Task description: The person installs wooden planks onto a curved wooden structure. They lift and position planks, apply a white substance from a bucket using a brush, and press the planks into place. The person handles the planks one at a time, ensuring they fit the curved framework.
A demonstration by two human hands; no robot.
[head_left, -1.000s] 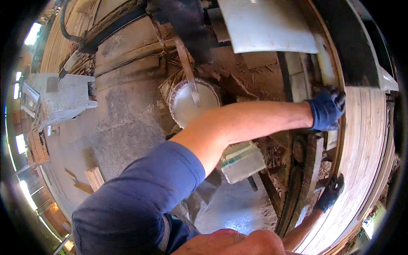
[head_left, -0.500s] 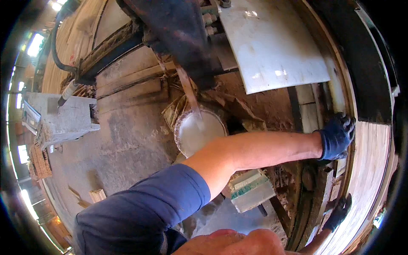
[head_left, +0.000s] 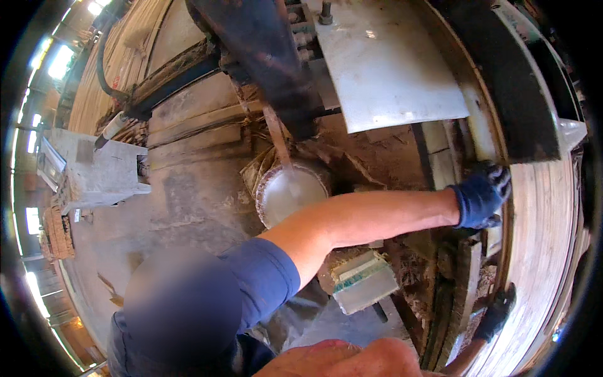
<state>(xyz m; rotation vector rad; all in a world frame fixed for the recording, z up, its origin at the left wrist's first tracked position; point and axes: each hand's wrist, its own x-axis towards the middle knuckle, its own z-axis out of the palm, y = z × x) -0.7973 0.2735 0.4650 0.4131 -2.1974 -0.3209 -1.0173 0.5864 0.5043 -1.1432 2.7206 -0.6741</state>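
My left hand, in a dark blue glove, reaches across from the left. Its fingers curl at the near-side edge of a bundle of long pale wooden boards, just below a black machine beam. Lower right, my right hand wears a dark glove too and lies against the same edge, fingers stretched out. Below my left forearm stands a round bucket of whitish liquid, partly hidden by the arm, with a flat stick leaning in it. Under both hands, the boards' undersides are hidden.
A black beam covers the boards' far part. A white sheet juts out beside a dark machine column. A pale block with a green band sits below my arm. At left stands a grey plastic stool; more boards lie behind.
The whole view has shifted slightly, bringing the beam and boards a little leftward. Both hands keep nearly the same places along the board edge.
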